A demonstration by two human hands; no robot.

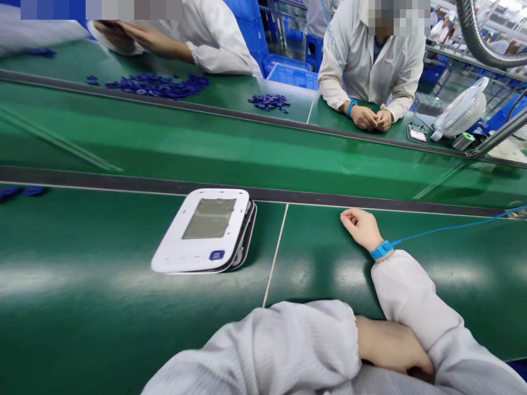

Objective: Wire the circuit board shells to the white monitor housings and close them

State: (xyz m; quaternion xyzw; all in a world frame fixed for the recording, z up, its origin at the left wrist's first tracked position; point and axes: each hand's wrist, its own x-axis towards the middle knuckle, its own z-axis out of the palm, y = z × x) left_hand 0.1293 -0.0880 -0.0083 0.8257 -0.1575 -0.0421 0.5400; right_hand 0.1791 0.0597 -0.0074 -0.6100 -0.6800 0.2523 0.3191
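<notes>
My right hand (362,227) rests on the green table near the belt edge, fingers curled in a loose closed shape with nothing visible in them. Around its wrist is a blue wrist strap (382,250) with a blue cord running off to the right. My left hand (397,345) lies across in front of me, against my right forearm; its fingers are hidden. To the left of both hands, apart from them, a stack of white device housings (168,249) lies on the table. The top one has a grey display window and a blue button.
A green conveyor belt (255,148) with dark rails crosses beyond my table. On the far side, two people in white coats sit among blue part piles (156,86), a smaller pile (269,102), an open device (417,133) and a white fan (463,109). A metal hose (480,35) hangs upper right.
</notes>
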